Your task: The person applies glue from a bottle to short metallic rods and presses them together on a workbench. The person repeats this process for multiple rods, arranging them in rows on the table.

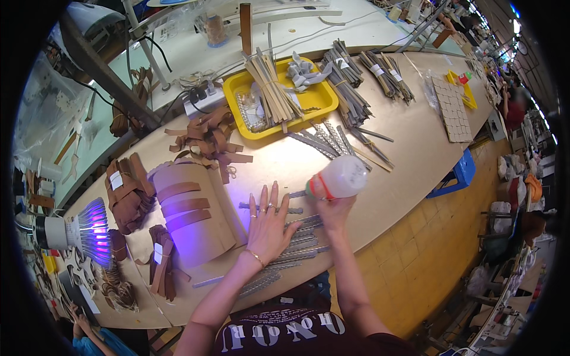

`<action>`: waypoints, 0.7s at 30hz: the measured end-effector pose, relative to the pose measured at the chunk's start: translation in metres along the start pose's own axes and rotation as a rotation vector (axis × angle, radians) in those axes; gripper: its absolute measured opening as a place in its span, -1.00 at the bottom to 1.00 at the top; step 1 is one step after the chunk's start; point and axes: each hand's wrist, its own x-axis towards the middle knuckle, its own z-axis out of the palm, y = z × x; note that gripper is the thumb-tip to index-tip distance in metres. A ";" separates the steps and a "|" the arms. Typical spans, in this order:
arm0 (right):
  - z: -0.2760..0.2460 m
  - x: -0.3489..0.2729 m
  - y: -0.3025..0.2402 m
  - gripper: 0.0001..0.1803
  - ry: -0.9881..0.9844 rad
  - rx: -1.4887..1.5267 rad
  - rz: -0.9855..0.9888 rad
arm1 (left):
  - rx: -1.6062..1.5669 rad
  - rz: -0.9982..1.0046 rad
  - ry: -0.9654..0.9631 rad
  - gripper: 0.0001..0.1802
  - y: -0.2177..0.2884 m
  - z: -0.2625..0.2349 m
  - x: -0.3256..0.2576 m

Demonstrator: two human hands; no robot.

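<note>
My left hand (267,231) lies palm down with its fingers spread and stretched over a short grey braided strip (294,210) on the table. In my right hand (334,212) is a translucent white squeeze bottle (346,177) with a red band. The bottle is tilted, its wide end up and to the right; its tip is hidden by my fingers. Beneath and between my forearms, several grey braided strips (303,244) lie side by side. Left of my left hand stands a curved brown form (199,234) with several brown leather strips (185,206) across it.
A yellow tray (267,133) holds pale sticks and grey pieces. Bundles of grey strips (350,98) lie beside it. Brown strips (205,139) are heaped near the form. A lamp (89,231) glows purple at left. A blue crate (454,178) stands past the table's right edge.
</note>
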 end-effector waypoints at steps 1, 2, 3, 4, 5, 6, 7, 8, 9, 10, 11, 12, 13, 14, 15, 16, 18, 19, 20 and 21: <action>0.007 -0.005 0.000 -0.50 -0.012 0.018 -0.005 | 0.012 0.007 0.017 -0.23 0.000 0.000 0.000; 0.014 -0.008 0.001 -0.37 -0.031 -0.014 -0.010 | 0.002 -0.001 -0.001 -0.23 0.000 0.000 0.001; 0.020 -0.012 0.001 -0.34 -0.043 -0.001 -0.035 | 0.009 0.000 -0.001 -0.23 0.000 0.000 0.001; 0.026 -0.015 0.002 -0.31 -0.052 0.008 -0.057 | 0.029 0.004 0.006 -0.23 0.001 0.000 0.002; 0.028 -0.017 0.003 -0.28 -0.066 0.013 -0.069 | 0.027 0.000 0.000 -0.23 0.001 -0.001 0.002; 0.028 -0.018 0.004 -0.25 -0.087 -0.057 -0.127 | 0.039 0.000 0.001 -0.23 0.002 -0.001 0.002; 0.029 -0.018 0.005 -0.25 -0.087 -0.061 -0.131 | 0.067 0.001 0.006 -0.23 0.002 -0.001 0.003; 0.028 -0.017 0.006 -0.25 -0.085 -0.065 -0.134 | 0.051 -0.001 0.004 -0.24 0.003 -0.002 0.003; 0.026 -0.015 0.007 -0.25 -0.092 -0.077 -0.126 | 0.051 -0.001 0.007 -0.24 0.004 -0.002 0.003; 0.024 -0.013 0.007 -0.26 -0.047 -0.089 -0.127 | 0.051 -0.001 0.011 -0.24 0.004 -0.003 0.004; 0.020 -0.011 0.007 -0.26 -0.013 -0.106 -0.116 | 0.051 -0.005 0.002 -0.25 0.005 -0.004 0.004; 0.015 -0.007 0.007 -0.26 0.004 -0.137 -0.110 | 0.051 -0.009 -0.008 -0.25 0.005 -0.005 0.004; 0.009 -0.003 0.007 -0.26 0.024 -0.142 -0.095 | 0.066 -0.003 0.001 -0.25 0.006 -0.006 0.005; 0.001 0.004 0.007 -0.26 0.027 -0.164 -0.085 | 0.048 -0.014 -0.019 -0.25 0.006 -0.006 0.005; -0.005 0.008 0.008 -0.28 0.050 -0.175 -0.072 | 0.046 -0.015 -0.021 -0.25 0.007 -0.007 0.005; -0.011 0.011 0.008 -0.30 0.073 -0.185 -0.058 | 0.057 -0.008 -0.005 -0.26 0.007 -0.007 0.006; -0.015 0.017 0.009 -0.35 0.169 -0.152 -0.065 | 0.054 -0.017 -0.016 -0.27 0.007 -0.007 0.006; -0.017 0.020 0.010 -0.38 0.218 -0.141 -0.057 | 0.059 -0.018 -0.012 -0.28 0.007 -0.007 0.006; -0.020 0.022 0.010 -0.39 0.224 -0.130 -0.061 | 0.061 -0.015 -0.010 -0.28 0.007 -0.007 0.007; -0.022 0.024 0.011 -0.41 0.231 -0.126 -0.053 | 0.063 -0.013 -0.009 -0.27 0.007 -0.007 0.007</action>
